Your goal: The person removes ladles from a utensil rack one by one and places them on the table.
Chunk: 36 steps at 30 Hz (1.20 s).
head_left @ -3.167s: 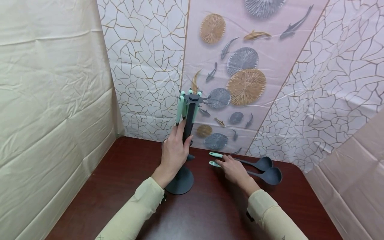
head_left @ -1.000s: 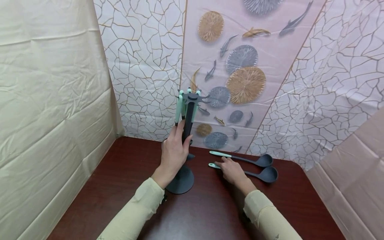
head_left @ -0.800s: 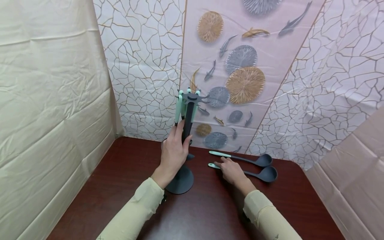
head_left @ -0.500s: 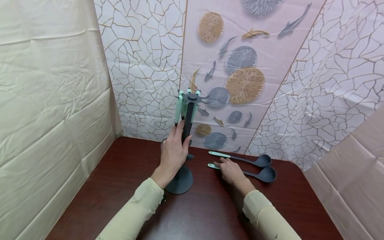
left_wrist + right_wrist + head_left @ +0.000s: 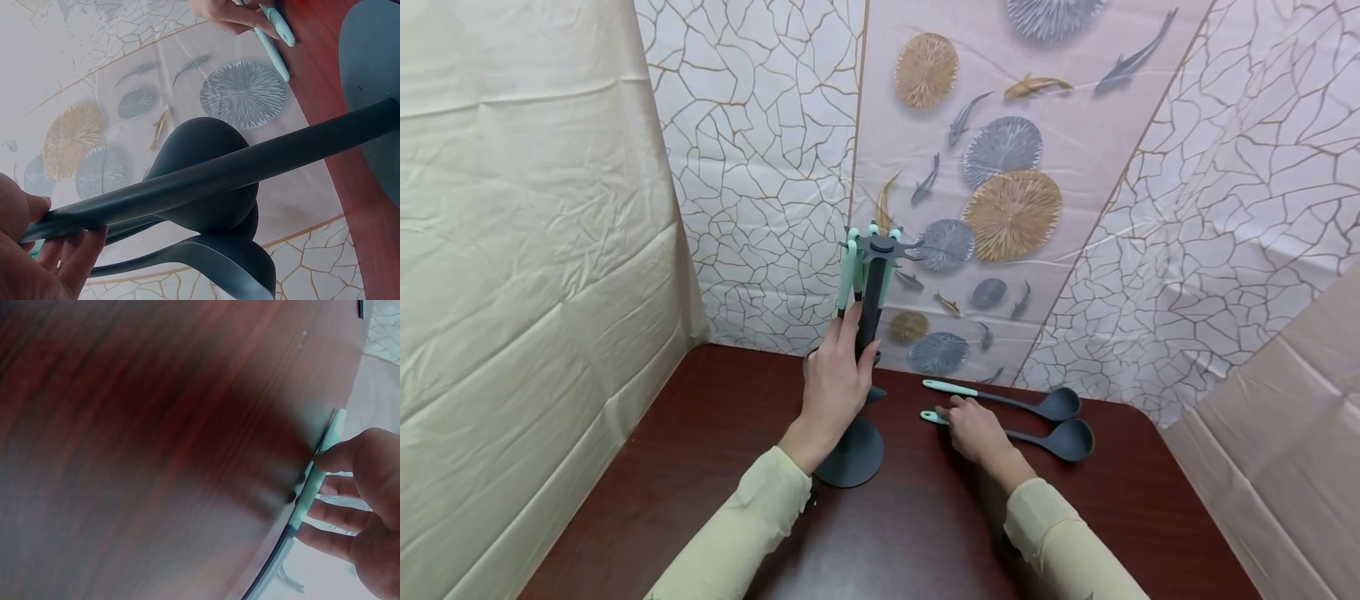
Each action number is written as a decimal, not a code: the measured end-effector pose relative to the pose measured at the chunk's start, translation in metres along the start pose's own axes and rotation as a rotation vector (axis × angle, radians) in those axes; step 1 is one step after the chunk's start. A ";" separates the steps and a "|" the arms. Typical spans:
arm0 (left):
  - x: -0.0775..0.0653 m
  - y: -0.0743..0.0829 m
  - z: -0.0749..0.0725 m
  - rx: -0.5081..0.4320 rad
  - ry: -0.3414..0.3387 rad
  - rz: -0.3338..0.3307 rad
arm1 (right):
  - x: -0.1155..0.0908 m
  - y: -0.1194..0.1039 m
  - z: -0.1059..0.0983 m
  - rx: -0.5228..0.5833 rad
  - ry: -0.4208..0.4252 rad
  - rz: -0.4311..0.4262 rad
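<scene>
Head view: dark red-brown table (image 5: 887, 542), patterned cloth (image 5: 760, 167) behind it, printed with fish and round discs along a pink strip. Dark utensil stand (image 5: 871, 300) left of the ladles, toward the table's back edge, its round base low in front and its hooked top ring up against the cloth. Several utensils with mint handles (image 5: 847, 275) hang from the ring, mostly on the left and rear; at least one hook on the right side bare.

Left hand (image 5: 833, 379) on the stand's pole, below the ring. Left wrist view shows the thumb on one side and curled fingers on the other, a closed hold with the pole between. Dark utensil heads (image 5: 231, 265) hang just beside the pole there; whether the fingers also touch a hanging utensil, cannot tell.

Right hand (image 5: 979, 432) over the mint handle of the near ladle (image 5: 1070, 440). Right wrist view: handle pinched between thumb and fingers, little gap. Ladle lies on the table right of the stand, handle end toward it, bowl to the right.

Far ladle (image 5: 1060, 403) beyond it, roughly alongside, pointing the same way. Handles apart; bowls very close, contact unclear. Pale sleeves (image 5: 1041, 512) on both arms.
</scene>
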<state>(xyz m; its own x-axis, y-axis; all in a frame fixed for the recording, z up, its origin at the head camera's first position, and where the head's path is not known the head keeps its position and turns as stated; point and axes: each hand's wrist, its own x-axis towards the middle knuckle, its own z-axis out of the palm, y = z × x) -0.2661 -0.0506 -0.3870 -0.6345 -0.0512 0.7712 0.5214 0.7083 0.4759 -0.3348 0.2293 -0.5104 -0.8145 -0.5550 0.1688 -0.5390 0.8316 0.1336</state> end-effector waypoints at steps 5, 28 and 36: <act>-0.001 0.000 0.002 0.007 0.016 0.001 | -0.002 0.000 0.003 0.007 0.001 0.017; -0.001 0.000 -0.003 -0.100 -0.009 -0.063 | -0.009 -0.008 0.011 0.024 0.047 0.102; -0.012 -0.004 -0.001 -0.122 -0.046 -0.103 | -0.014 -0.012 0.013 0.054 0.104 0.111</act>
<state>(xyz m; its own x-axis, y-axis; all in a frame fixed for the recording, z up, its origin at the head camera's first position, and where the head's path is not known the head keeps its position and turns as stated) -0.2597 -0.0537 -0.3972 -0.7120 -0.0852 0.6970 0.5157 0.6103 0.6013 -0.3200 0.2270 -0.5269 -0.8446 -0.4560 0.2806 -0.4597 0.8863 0.0564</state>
